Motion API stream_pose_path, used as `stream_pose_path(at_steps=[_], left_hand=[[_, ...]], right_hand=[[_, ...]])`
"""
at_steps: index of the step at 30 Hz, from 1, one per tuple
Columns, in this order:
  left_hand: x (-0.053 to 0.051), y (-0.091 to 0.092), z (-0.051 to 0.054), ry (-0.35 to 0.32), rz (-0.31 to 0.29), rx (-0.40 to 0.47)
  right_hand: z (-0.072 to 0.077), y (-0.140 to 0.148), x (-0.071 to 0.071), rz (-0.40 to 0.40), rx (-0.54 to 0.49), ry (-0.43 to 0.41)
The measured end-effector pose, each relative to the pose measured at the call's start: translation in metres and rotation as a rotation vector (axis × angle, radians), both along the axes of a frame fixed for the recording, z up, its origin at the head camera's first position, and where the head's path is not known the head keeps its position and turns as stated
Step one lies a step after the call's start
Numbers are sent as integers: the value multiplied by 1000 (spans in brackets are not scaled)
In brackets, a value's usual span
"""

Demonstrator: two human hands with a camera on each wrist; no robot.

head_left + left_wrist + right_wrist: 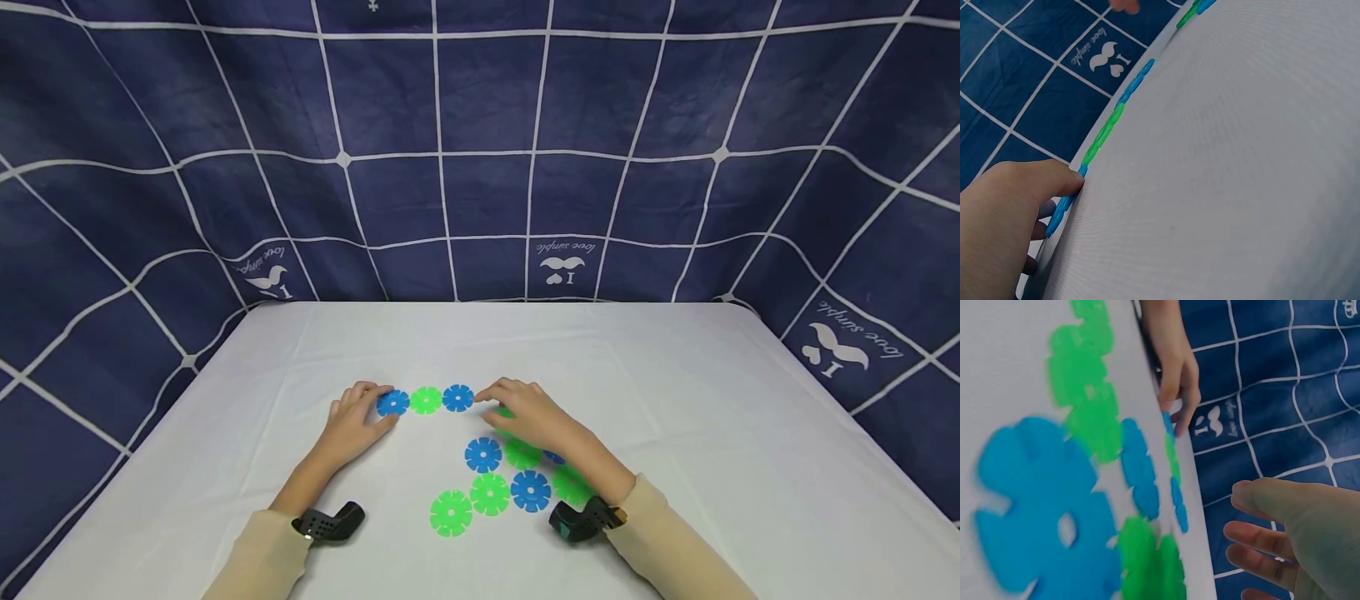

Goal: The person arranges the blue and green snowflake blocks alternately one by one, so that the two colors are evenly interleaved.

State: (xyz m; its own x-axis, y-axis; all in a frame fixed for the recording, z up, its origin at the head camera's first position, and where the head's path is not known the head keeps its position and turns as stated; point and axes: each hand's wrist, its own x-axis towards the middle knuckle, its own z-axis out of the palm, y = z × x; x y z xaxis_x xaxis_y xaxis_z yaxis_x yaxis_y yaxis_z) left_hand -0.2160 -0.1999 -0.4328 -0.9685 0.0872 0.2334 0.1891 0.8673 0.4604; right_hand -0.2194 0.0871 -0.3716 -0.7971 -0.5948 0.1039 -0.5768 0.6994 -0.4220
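On the white tabletop lies a row of slotted plastic snowflake discs: a blue disc (393,403) at the left end, a green disc (427,400) in the middle and another blue disc (458,397) at the right. My left hand (356,427) holds the left blue disc between thumb and fingers; in the left wrist view its thumb (1066,180) rests against that disc's edge. Just right of the row, my right hand (531,414) hovers with its fingers relaxed. Nothing sits between its thumb and fingers (1260,540) in the right wrist view. It partly covers a green disc beneath.
Loose blue and green discs lie nearer the front, among them a green disc (451,513), a blue disc (531,491) and a blue disc (483,455). My right forearm hides parts of several. A dark blue checked curtain (487,200) hangs behind the white table (360,333).
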Motion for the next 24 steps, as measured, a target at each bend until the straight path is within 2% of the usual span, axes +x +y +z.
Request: stream_pose_path(at_steps=[3, 8, 13, 19, 24], left_hand=[[0, 0, 0, 1, -3, 12], [1, 1, 0, -9, -14, 18], [1, 0, 2, -4, -5, 6], [1, -1, 0, -17, -7, 20], [0, -2, 0, -1, -12, 16]], right_hand=[[-10, 11, 4, -28, 2, 17], [-25, 24, 11, -110, -25, 100], [-38, 28, 11, -184, -87, 160], [-51, 32, 10, -244, -152, 96], [-56, 34, 8, -237, -193, 59]])
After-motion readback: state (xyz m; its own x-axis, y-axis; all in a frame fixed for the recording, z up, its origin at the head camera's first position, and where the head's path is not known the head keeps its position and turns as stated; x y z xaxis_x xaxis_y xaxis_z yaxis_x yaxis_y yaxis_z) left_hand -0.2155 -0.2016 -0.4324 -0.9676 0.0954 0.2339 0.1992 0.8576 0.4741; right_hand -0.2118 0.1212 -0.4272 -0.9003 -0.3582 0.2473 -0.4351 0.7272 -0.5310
